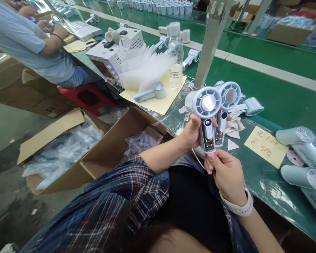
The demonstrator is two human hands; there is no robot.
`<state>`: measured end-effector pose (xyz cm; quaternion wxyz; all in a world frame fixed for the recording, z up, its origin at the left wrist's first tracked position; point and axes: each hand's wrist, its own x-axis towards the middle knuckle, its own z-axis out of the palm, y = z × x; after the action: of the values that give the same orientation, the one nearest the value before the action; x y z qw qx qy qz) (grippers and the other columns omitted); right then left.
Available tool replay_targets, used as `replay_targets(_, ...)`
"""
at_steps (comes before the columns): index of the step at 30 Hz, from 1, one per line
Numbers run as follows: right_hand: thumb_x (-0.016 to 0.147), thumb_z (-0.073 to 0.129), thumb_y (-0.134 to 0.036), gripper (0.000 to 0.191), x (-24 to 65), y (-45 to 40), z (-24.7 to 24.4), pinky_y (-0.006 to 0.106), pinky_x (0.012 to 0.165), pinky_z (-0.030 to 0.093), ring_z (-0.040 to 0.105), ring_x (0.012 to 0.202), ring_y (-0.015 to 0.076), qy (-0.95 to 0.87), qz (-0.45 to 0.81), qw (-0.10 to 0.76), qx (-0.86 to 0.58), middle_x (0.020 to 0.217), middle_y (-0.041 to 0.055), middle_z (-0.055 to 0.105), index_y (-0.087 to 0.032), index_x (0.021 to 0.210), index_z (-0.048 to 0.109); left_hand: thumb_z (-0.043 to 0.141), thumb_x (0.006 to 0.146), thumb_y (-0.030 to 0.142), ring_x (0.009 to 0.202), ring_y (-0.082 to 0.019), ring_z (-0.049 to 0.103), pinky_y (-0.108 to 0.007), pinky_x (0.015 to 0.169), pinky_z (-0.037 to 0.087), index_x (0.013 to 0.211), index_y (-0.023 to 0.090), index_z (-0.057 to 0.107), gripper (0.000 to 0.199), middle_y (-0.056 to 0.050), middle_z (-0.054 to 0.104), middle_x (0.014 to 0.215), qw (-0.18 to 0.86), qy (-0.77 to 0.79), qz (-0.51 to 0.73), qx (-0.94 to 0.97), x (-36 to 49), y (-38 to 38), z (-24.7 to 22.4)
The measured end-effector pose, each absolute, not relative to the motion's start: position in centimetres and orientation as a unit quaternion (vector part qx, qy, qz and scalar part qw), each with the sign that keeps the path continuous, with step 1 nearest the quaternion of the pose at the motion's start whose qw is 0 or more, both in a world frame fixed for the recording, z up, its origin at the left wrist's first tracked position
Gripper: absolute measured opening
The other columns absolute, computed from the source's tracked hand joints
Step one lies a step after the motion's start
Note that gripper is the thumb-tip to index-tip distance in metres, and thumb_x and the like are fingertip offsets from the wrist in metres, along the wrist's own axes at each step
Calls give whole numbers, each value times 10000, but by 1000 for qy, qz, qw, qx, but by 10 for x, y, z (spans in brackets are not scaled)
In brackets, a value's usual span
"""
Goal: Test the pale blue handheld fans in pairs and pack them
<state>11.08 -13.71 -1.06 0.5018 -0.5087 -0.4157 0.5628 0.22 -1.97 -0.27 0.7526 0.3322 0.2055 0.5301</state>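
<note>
Front fan stands foot-down over my right hand

Just right of centre in the frame, my left hand grips it and the rear fan, heads up, side by side. The front one's long axis runs nearly upright, its foot at my right fingertips, which are drawn together; I can't tell if they pinch the white cable

A green-topped workbench carries a yellow note with red writing at three o'clock, pale-blue handheld fans beyond it, and a clear bottle on yellow paper toward twelve.
</note>
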Motion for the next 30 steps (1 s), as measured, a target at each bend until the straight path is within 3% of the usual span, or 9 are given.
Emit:
replay_targets(6, 1015, 659, -597, 442, 114, -133, 3, 304, 639, 483, 600, 676, 177, -553, 447, 447, -543, 740, 28, 658, -221, 784, 689, 467, 583, 1143, 1204, -357, 721, -492, 942, 640, 721, 211, 526, 944, -131, 768, 1087, 768, 204, 523, 308, -2, -20, 2)
replay_targets(11, 1048, 614, -539, 403, 115, -131, 6, 291, 622, 439, 546, 664, 169, -592, 398, 441, -545, 753, 11, 626, -227, 802, 683, 415, 659, 1128, 1283, -366, 690, -522, 988, 633, 718, 209, 499, 925, -125, 762, 1140, 786, 199, 523, 262, -3, -24, 9)
replay_targets(17, 1044, 641, -472, 388, 112, -131, 5, 316, 659, 459, 593, 714, 195, -607, 393, 458, -517, 738, 22, 636, -228, 746, 681, 604, 631, 1069, 1348, -382, 654, -532, 1037, 627, 710, 207, 471, 876, -110, 757, 1170, 774, 138, 548, 287, -6, -24, 12)
replay_targets(22, 1033, 660, -470, 363, 113, -131, 8, 382, 797, 529, 705, 914, 260, -616, 376, 483, -495, 923, 71, 774, -237, 760, 722, 615, 724, 1008, 1351, -340, 655, -476, 1019, 639, 726, 217, 482, 802, -86, 742, 1214, 761, 129, 576, 268, -11, -23, 15)
replay_targets(25, 1045, 664, -463, 360, 112, -132, 4, 343, 692, 518, 679, 723, 212, -552, 416, 500, -522, 724, 30, 716, -234, 773, 714, 579, 712, 1033, 1396, -369, 616, -499, 1024, 642, 689, 225, 452, 818, -116, 733, 1208, 761, 118, 566, 296, -12, -24, 14)
replay_targets(30, 1051, 673, -483, 418, 104, -139, -6, 339, 677, 540, 643, 593, 184, -423, 500, 568, -498, 530, -36, 557, -235, 722, 603, 556, 518, 1134, 1397, -449, 598, -562, 959, 668, 642, 232, 427, 920, -150, 736, 1127, 731, 130, 564, 361, -7, -27, -2)
